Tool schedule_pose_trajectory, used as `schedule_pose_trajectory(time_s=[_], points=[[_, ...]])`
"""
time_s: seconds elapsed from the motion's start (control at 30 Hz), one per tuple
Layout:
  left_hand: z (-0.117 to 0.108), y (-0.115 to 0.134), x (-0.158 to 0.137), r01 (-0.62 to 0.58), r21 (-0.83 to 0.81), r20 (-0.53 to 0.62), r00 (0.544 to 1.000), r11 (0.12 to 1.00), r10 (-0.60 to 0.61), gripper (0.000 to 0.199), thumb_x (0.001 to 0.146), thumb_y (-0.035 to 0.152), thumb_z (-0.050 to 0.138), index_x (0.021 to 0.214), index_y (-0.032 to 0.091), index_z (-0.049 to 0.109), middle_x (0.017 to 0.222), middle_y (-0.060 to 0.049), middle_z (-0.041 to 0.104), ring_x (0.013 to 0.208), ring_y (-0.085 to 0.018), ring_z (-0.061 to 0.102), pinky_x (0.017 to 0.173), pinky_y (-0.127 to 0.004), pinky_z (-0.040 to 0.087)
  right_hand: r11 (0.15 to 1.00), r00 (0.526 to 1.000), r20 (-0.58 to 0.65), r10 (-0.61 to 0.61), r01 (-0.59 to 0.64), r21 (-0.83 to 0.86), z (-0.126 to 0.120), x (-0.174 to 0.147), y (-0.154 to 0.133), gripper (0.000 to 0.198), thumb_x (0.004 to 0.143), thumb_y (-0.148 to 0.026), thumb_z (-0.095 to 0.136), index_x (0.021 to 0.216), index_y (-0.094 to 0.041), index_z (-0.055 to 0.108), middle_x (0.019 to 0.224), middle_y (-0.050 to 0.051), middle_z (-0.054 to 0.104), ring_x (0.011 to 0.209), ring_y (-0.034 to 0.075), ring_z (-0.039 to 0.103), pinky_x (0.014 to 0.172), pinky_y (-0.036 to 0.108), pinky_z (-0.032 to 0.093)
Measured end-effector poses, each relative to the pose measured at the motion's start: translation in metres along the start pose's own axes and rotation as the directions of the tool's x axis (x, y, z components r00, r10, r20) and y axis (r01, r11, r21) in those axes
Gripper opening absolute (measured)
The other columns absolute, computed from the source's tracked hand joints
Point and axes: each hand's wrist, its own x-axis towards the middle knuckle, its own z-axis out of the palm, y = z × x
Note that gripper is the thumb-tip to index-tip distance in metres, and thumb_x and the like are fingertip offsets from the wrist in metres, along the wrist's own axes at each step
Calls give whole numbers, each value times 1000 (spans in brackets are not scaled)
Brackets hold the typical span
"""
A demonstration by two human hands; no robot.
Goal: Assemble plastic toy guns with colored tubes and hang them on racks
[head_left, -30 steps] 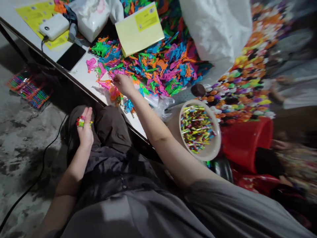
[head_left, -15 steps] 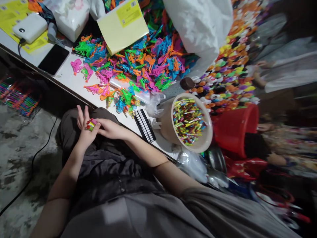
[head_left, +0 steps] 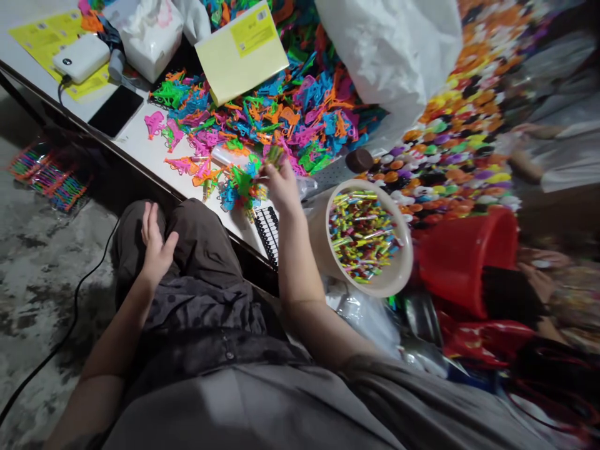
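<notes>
My right hand (head_left: 282, 185) is raised over the table's front part, its fingers closed around a small bundle of yellow-green tubes (head_left: 275, 156), slightly blurred. Just beyond it lies a heap of bright plastic toy pieces (head_left: 300, 119) in pink, blue, green and orange. Beneath and left of that hand is a small cluster of green and blue pieces (head_left: 241, 184). A black-and-white slotted strip (head_left: 268, 234) lies by my right wrist, partly covered by it. My left hand (head_left: 157, 247) rests over my lap, fingers stretched out, holding nothing.
A whitish bucket (head_left: 313, 219) of small colourful tubes stands right of my forearm, with a red bucket (head_left: 450, 262) beyond. On the table are a phone (head_left: 115, 111), power bank (head_left: 82, 57), yellow pad (head_left: 225, 72) and white sack (head_left: 394, 50). Other people's hands show at right.
My hands were together over my lap with a small bundle of coloured tubes. Now the right hand has moved up and right over the table with a bundle, and the left is empty.
</notes>
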Motion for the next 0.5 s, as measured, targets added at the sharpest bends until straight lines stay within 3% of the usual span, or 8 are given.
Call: schedule_pose_trajectory(time_s=[0.07,0.17,0.33,0.5], points=[[-3,-6,-7,31,-18,-15,999,999,-31,72,85,59,43,143,19,29,153,-15,19,144,-27,14,118,-41,7,990,977,-196,82,-103,-97,-32,33,28,20,85,-42,50,85,-23,45,72,-3,53,65,9,53,68,27,49],[-6,-14,-19,135,-34,-12,991,990,-135,59,86,46,48,137,19,39,150,-14,26,142,-25,20,118,-41,11,952,954,-233,191,-238,-193,-54,63,53,13,83,-31,52,80,-21,45,65,-4,49,64,10,51,69,27,47],[-8,-20,-35,284,-60,-64,956,957,-287,44,81,25,53,125,22,52,144,-12,36,138,-24,31,116,-42,21,844,954,-249,166,-268,-464,-43,78,57,10,81,-23,54,78,-15,50,79,7,58,93,21,56,87,39,42],[-9,-14,-41,284,-64,-105,951,957,-289,38,80,20,51,117,21,58,138,-12,43,133,-24,37,114,-43,25,755,965,-247,92,-230,-615,-36,79,52,16,86,-25,47,90,-11,54,94,14,60,106,26,54,91,42,39]])
